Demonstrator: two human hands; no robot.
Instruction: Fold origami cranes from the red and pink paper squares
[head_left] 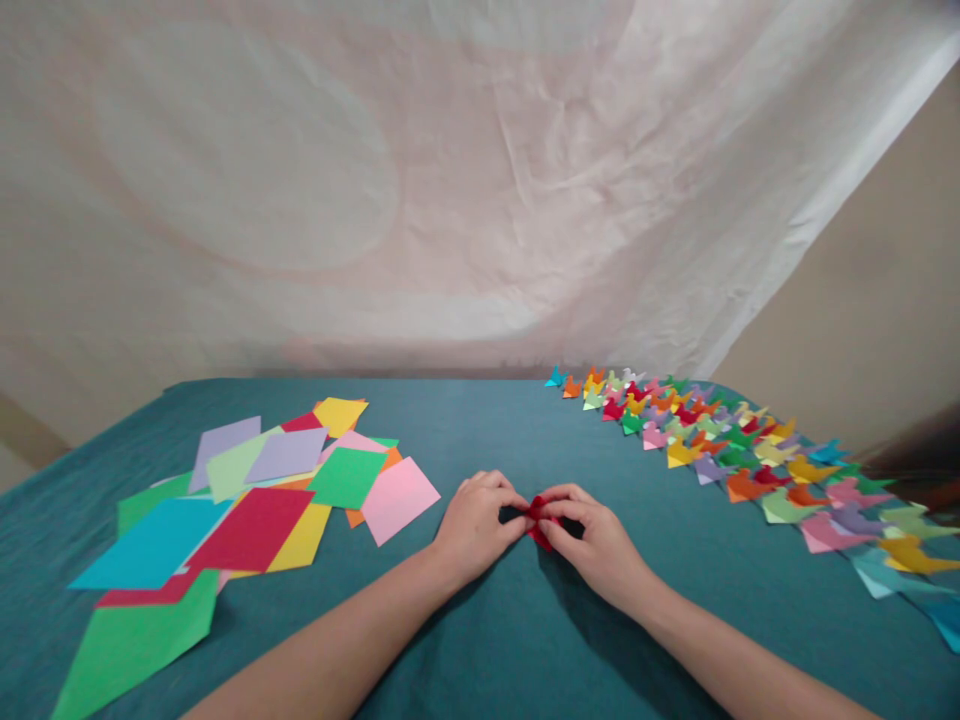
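Note:
A small folded piece of red paper sits between my two hands, just above the teal tablecloth. My left hand pinches its left side with curled fingers. On its right side, my right hand pinches it too, thumb and fingers closed. Most of the red paper is hidden by my fingers.
Loose coloured paper squares lie spread on the left of the table. Rows of several small folded paper figures run along the right side toward the near right corner. A pale wrinkled cloth hangs behind the table.

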